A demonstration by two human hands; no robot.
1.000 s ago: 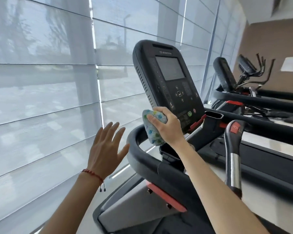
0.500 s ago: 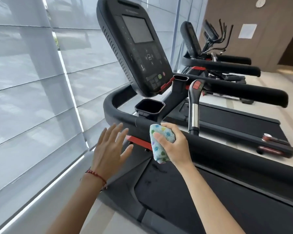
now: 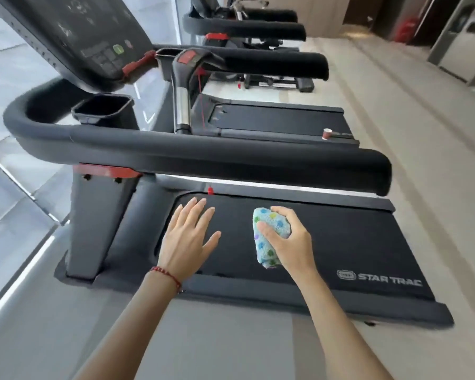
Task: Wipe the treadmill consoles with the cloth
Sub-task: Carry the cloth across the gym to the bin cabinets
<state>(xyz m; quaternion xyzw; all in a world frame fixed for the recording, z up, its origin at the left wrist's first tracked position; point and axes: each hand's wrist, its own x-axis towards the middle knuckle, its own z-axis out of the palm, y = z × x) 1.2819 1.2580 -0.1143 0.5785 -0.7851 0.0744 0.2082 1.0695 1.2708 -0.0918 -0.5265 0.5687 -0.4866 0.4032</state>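
Above the treadmill belt [image 3: 340, 242], two bare hands hang side by side, one with the cloth.

Right hand [image 3: 291, 244] grips a bunched pale-blue cloth [image 3: 269, 231] with coloured dots, thumb across its front and fingers curled over the top; the cloth's lower end sticks out under the palm. Left hand [image 3: 188, 237], with a red string bracelet [image 3: 166, 275] at the wrist, is flat with fingers spread, holding nothing, just beside the cloth without touching it. The treadmill console [image 3: 74, 34] stands up at the top left, well apart from both hands.
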